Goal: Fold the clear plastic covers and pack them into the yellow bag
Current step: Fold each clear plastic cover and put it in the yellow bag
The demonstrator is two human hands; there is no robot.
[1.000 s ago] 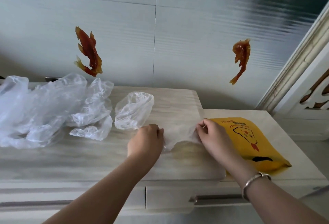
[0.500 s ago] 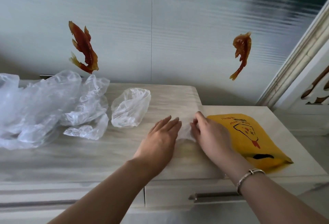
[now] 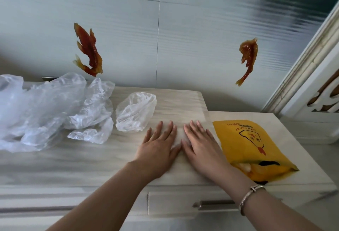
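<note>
Your left hand (image 3: 157, 150) and right hand (image 3: 203, 148) lie palm-down side by side on the desk (image 3: 91, 162), near its front edge, thumbs almost touching. The fingers of both hands are straight and slightly spread, pressing flat on a thin clear plastic cover (image 3: 178, 135) that shows only faintly between and under them; its outline is hard to make out. A bracelet (image 3: 247, 197) sits on your right wrist.

Just right of your right hand, the yellow bag (image 3: 245, 144) lies flat on the lower right section of the desk, its open mouth facing the front edge, with something pale visible inside.

One crumpled clear cover (image 3: 135, 111) sits just beyond your left hand, towards the back edge, apart from it. A larger heap of crumpled covers (image 3: 45, 109) fills the left side of the desk, reaching its left edge.

On the wall behind, two red fish decorations: one (image 3: 88, 49) above the heap, one (image 3: 247, 58) above the bag. A drawer handle (image 3: 212, 204) shows below the front edge.
</note>
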